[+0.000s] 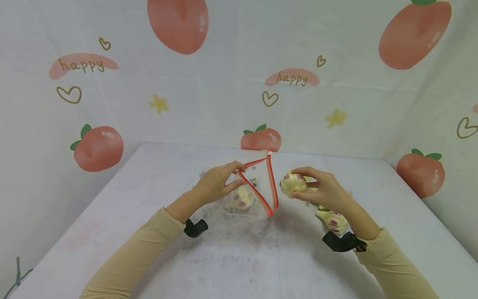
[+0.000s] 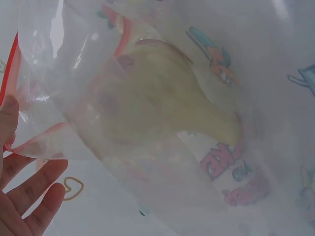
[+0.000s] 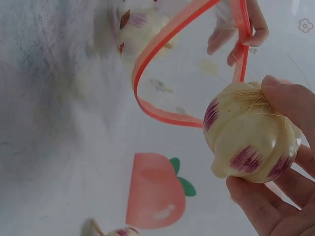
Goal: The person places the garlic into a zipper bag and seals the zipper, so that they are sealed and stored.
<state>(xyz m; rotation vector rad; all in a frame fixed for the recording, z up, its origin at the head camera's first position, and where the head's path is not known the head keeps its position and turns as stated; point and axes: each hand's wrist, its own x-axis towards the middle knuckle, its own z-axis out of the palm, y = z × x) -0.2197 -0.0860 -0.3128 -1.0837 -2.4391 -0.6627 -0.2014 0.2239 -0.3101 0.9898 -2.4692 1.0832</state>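
My left hand [image 1: 218, 182] pinches the red-edged rim of a clear zip bag [image 1: 267, 182] between thumb and fingers, and the bag's mouth gapes toward the right. Inside the bag lies one garlic bulb [image 1: 240, 198], seen through the plastic in the left wrist view as a pale blurred shape [image 2: 157, 93]. Just right of the mouth, my right hand [image 1: 325, 187] holds a second garlic bulb [image 3: 253, 135], cream with purple streaks and fine root hairs, between thumb and fingertips. Cartoon prints show on the bag's plastic.
More garlic [image 1: 333, 221] lies on the white table [image 1: 239, 265] under my right wrist, partly hidden by the hand and a black wrist strap [image 1: 343, 241]. A white backdrop [image 1: 224, 95] with printed fruit and hearts stands behind the table.
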